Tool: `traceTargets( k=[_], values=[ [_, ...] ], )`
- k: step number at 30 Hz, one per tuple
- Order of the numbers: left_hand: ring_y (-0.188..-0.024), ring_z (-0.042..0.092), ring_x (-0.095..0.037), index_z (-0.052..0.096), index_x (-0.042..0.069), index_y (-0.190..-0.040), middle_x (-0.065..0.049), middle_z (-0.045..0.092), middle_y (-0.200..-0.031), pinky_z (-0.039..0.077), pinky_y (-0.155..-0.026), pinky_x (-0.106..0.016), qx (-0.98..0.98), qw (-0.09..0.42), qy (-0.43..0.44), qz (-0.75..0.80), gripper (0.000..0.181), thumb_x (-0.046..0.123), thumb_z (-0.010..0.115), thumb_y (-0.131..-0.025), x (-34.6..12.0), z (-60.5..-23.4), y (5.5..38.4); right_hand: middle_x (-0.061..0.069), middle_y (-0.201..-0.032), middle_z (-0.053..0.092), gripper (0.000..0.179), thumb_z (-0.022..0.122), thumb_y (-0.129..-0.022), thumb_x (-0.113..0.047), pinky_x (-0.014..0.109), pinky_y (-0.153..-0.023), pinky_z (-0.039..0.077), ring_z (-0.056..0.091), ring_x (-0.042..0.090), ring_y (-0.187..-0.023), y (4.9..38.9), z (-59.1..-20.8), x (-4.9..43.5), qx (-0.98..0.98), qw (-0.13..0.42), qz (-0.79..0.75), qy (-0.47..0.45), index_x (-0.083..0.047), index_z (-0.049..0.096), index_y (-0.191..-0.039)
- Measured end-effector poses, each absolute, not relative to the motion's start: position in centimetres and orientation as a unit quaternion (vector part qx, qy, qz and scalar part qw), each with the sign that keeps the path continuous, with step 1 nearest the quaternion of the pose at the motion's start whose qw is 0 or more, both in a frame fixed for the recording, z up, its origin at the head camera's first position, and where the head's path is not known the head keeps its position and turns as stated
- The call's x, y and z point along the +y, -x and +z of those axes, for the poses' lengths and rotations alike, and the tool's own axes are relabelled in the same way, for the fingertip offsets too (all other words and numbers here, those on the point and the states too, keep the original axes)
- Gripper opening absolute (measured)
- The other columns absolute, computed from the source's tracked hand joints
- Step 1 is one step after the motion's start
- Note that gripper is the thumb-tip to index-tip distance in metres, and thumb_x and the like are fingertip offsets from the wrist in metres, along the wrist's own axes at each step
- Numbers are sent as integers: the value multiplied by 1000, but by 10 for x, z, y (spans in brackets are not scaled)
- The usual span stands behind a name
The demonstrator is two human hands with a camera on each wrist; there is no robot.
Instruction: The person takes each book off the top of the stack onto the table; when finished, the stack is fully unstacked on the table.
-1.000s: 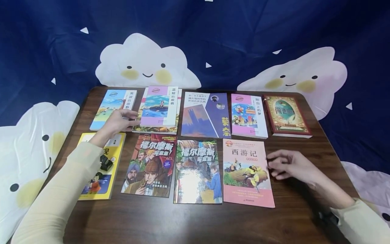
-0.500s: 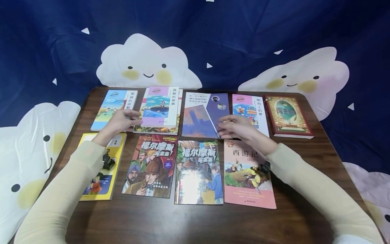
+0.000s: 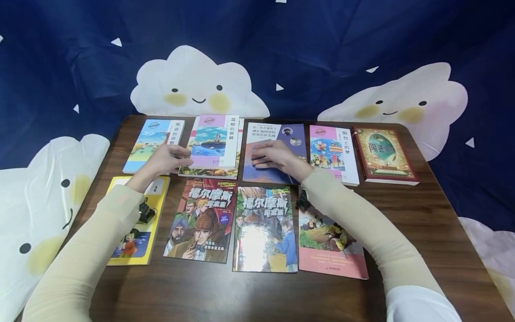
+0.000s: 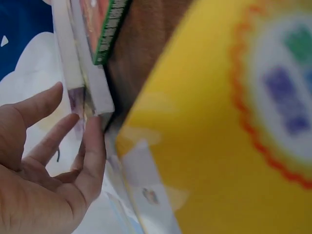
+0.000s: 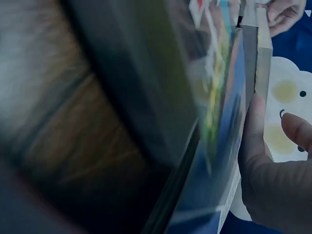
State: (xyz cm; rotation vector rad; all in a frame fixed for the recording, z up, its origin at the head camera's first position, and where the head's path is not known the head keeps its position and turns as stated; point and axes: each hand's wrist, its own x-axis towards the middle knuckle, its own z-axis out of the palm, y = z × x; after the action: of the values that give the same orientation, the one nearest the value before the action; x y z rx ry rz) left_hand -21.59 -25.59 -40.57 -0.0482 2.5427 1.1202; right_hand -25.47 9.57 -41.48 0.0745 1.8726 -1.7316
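In the head view, a pink-and-white book (image 3: 208, 142) lies on a second book (image 3: 207, 172), whose lower edge shows beneath it. My left hand (image 3: 164, 160) is at the left side of this pair, fingertips right at the edge. The left wrist view shows these fingers (image 4: 95, 156) fairly straight at the corner of the stacked books, with the thumb apart. My right hand (image 3: 279, 157) reaches over a blue-and-purple book (image 3: 251, 173), fingers extended leftward and partly covering its cover. From the right wrist, the right hand (image 5: 275, 180) has thumb and fingers spread beside the book edges.
On the brown table (image 3: 201, 295) lie a light-blue book (image 3: 146, 143), another pink book (image 3: 327, 150) and a thick red-framed book (image 3: 384, 154) in the back row. In front are a yellow book (image 3: 154, 241), two detective comics (image 3: 201, 214) and a pink-red book (image 3: 334, 259).
My right hand has swept from the right of the front row, across the back-row books, to the blue-and-purple book. The left hand stays beside the stacked pair.
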Motion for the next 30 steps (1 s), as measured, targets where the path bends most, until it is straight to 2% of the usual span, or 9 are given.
traceTargets(
  k=[3,9,18,26,30],
  values=[
    [-128,61,-43,56,6,-151,-25,57,-147,62,-103,-54,907,172,12,384,57,30,72,-102,-252,-402,216,28,-143,64,48,63,-106,-9,30,-87,68,76,17,-89,258,-418,87,704,294,-647,-27,-3,53,-152],
    [-118,68,-41,54,2,-152,-26,58,-140,65,-100,-47,892,171,24,418,56,21,72,-102,-246,-404,217,26,-142,66,49,64,-105,-9,33,-89,69,75,19,-90,258,-420,73,708,302,-638,-25,-3,52,-153],
    [-121,68,-44,51,-1,-153,-28,56,-145,65,-100,-43,872,172,33,457,58,13,72,-101,-239,-406,217,24,-143,65,52,67,-104,-10,33,-89,69,74,17,-86,256,-422,57,713,307,-630,-26,1,50,-152],
    [-115,70,-37,55,2,-150,-25,60,-142,68,-93,-37,873,168,29,456,56,15,75,-99,-227,-409,219,23,-148,60,65,69,-103,-14,33,-89,68,69,20,-95,255,-420,56,729,307,-611,-19,0,40,-160],
    [-117,69,-37,58,5,-148,-23,60,-142,67,-95,-40,880,167,30,444,55,19,76,-99,-228,-408,219,22,-149,59,65,69,-103,-13,30,-87,68,68,21,-98,255,-418,61,715,307,-628,-25,-3,40,-160]
  ],
)
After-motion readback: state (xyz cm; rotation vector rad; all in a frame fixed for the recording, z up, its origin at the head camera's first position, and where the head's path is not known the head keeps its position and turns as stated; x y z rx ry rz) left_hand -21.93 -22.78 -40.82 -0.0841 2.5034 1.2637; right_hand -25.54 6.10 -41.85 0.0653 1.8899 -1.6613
